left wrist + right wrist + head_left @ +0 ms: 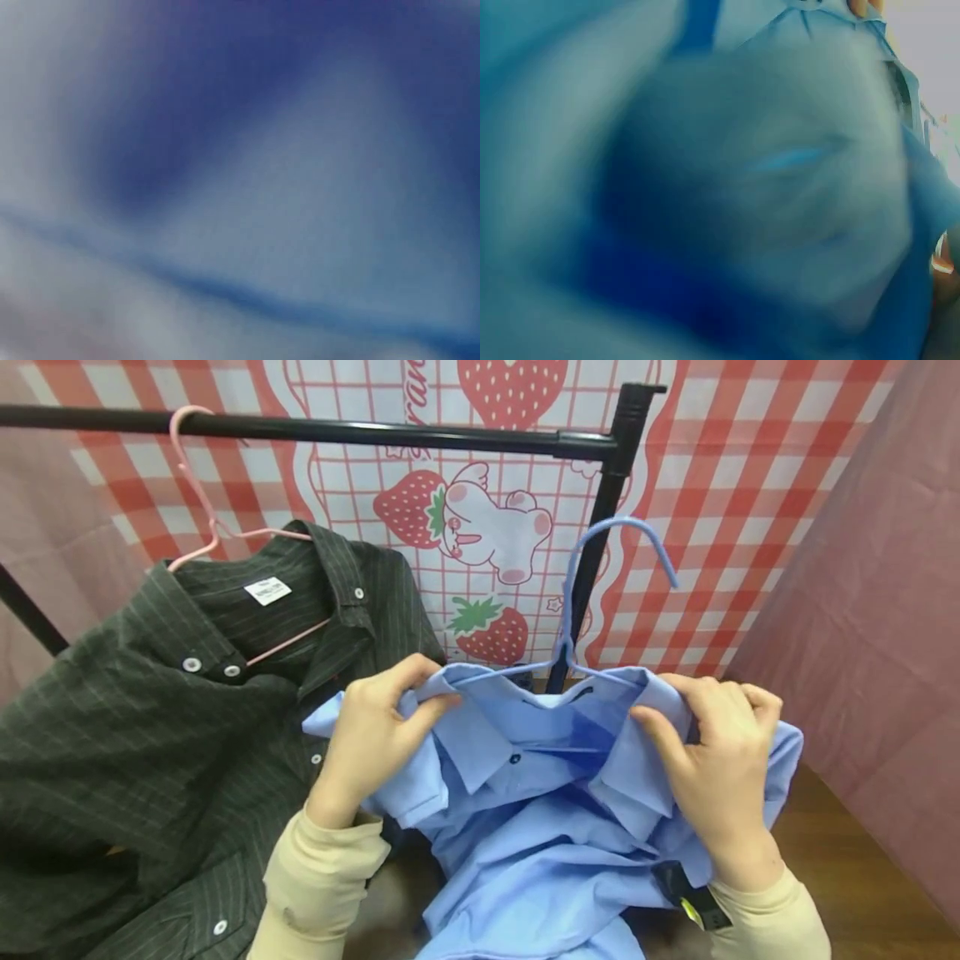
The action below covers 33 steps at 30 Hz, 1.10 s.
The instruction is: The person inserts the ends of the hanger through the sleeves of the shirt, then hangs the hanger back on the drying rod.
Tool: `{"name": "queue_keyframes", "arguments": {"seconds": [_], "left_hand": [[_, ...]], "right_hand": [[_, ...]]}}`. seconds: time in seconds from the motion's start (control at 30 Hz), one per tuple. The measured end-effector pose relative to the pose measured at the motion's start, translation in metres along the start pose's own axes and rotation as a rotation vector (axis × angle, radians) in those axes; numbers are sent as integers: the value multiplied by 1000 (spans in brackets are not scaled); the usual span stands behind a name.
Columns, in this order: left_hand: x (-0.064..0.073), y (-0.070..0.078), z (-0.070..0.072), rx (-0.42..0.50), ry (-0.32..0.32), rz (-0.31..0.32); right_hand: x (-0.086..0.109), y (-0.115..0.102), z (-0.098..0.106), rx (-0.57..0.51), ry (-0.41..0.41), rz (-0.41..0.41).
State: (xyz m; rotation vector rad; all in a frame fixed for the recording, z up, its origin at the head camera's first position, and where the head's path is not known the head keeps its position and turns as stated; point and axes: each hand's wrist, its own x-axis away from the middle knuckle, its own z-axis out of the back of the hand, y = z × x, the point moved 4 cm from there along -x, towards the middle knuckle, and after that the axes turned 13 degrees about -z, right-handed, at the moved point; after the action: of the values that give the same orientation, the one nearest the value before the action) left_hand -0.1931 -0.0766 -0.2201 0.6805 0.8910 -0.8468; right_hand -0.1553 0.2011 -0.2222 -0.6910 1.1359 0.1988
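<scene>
A light blue shirt (pixel 525 827) hangs between both hands, with a blue hanger (pixel 567 602) inside its shoulders and the hook standing up above the collar. My left hand (pixel 375 727) pinches the left side of the collar between thumb and fingers. On the other side, my right hand (pixel 720 752) grips the right collar flap, thumb in front and fingers behind. A dark button shows on the front below the collar. Blurred blue cloth (pixel 315 195) fills the left wrist view. The right wrist view is mostly covered by shirt fabric (pixel 795 202), with fingertips at its top edge.
A black clothes rack (pixel 420 435) crosses the back, its upright post behind the blue hanger. On its bar, at left, a pink hanger (pixel 198 485) carries a dark striped shirt (pixel 210 735). A strawberry-print checked cloth (pixel 712 510) hangs behind. Brown wooden surface (pixel 847 877) shows at lower right.
</scene>
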Motion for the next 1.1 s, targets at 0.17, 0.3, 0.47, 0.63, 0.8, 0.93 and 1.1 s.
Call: {"name": "queue_keyframes", "arguments": {"seconds": [0.17,0.3,0.47,0.63,0.8,0.93,1.1], "left_hand": [[0,-2,16,-11,159,34],[0,-1,28,-11,235,73],[5,-2,48,-25,378,155],[14,-4,73,-87,534,266],[22,-3,92,-249,623,345],[25,-2,101,-368,646,382],[24,-3,107,-503,626,399]], "right_hand": [[-8,6,12,-6,129,-72],[-9,19,13,-55,95,-193],[-2,30,-4,-234,-16,-376],[10,22,-26,-256,-170,-450],[21,16,-40,-143,-349,-466],[29,16,-53,-148,-477,-468],[42,14,-74,-237,-580,-474]]}}
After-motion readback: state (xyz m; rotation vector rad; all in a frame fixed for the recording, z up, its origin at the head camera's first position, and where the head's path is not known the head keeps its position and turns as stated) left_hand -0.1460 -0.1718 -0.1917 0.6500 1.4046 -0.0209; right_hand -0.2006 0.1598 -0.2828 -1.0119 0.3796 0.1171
